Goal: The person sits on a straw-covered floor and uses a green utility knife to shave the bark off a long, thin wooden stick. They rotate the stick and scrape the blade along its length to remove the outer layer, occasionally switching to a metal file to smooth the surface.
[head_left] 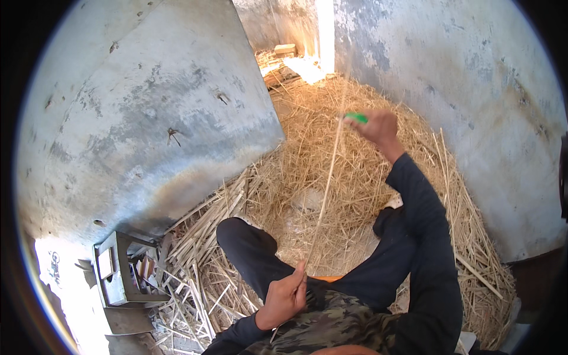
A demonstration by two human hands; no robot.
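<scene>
The left hand (287, 297) pinches the strip (327, 201) above the lap (343, 313); the right hand (378, 129) grips a green tool (356, 118) against it, over heaped shavings (331, 154). This strip seems partway worked; whether the loose strips (195, 260) are finished, I cannot tell.

Open air lies over the straw (373, 177) between left wall (148, 106) and right wall (455, 106), but a pale strip (329, 182), running from the left hand (285, 298), near, to the right hand (379, 129), far, crosses it. Bent legs (248, 244) block low passage on the near side.
</scene>
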